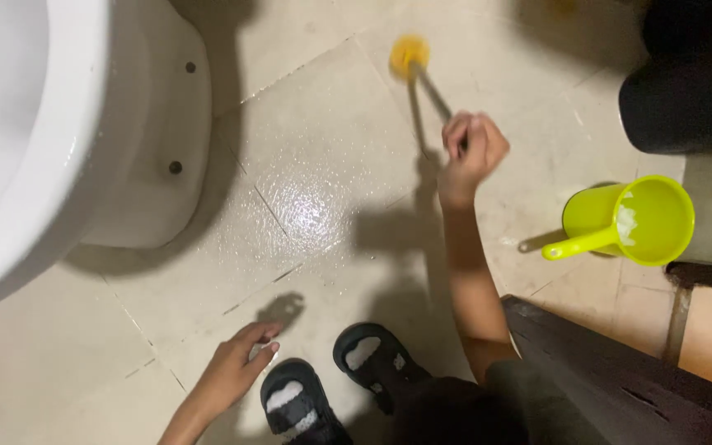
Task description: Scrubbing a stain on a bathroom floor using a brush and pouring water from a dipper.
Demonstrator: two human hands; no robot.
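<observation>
- On the tiled floor [306, 148], a white toilet [84, 140] is seen at the left, a wet shiny patch beside its base, and a dark bin [690, 82] at the upper right.
- Two black sandals [331, 387] are placed at the bottom, near a dark wooden edge [611, 371].
- The right hand [470, 152] is closed around a brush handle [434, 95]; its yellow head [409, 53] is pressed to the floor.
- The left hand [236, 367] is held loosely open, empty, low over the tiles.
- A lime green dipper [640, 221] is set at the right, a little foam seen inside.
</observation>
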